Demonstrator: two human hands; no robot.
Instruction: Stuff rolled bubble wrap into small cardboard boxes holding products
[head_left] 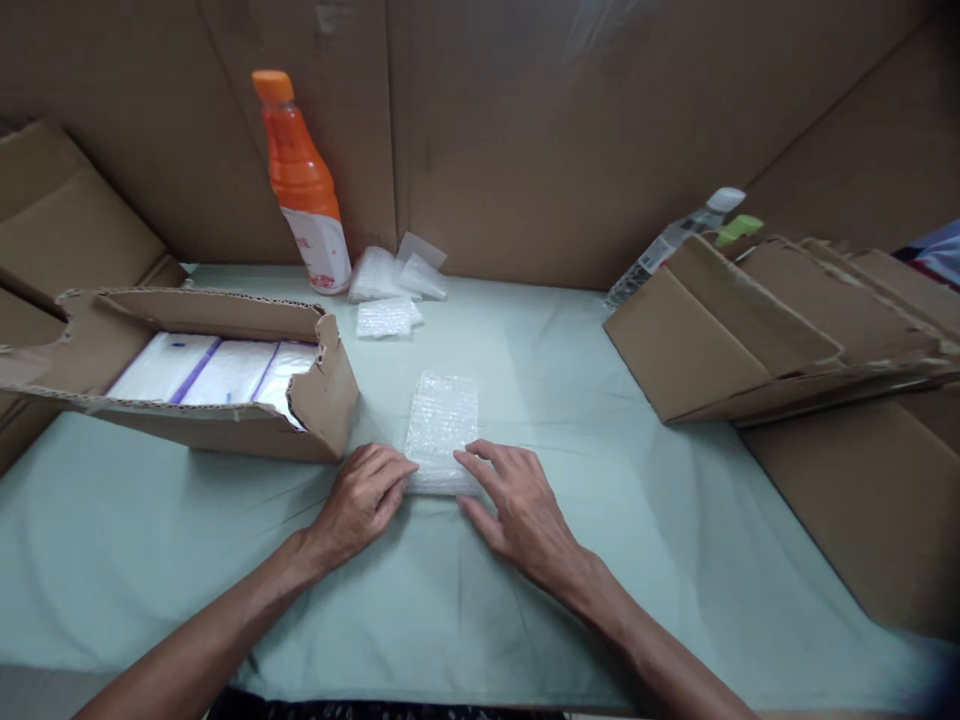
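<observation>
A strip of clear bubble wrap (442, 415) lies flat on the pale green cloth, its near end folded into a thicker layer. At the left corner of that fold, my left hand (367, 497) has its fingers pressed together on the edge. My right hand (515, 500) is at the fold's right side, thumb and fingers apart, the fingertips touching or just over the wrap. Whether anything lies inside the fold cannot be seen.
To the left, an open cardboard box (247, 425) holds white packs with purple edges. Behind stand an orange bottle (304, 190) and small bubble wrap pieces (385, 318). Cardboard boxes (697, 320) and a leaning clear bottle (667, 245) are on the right. A cardboard wall (525, 140) closes the back.
</observation>
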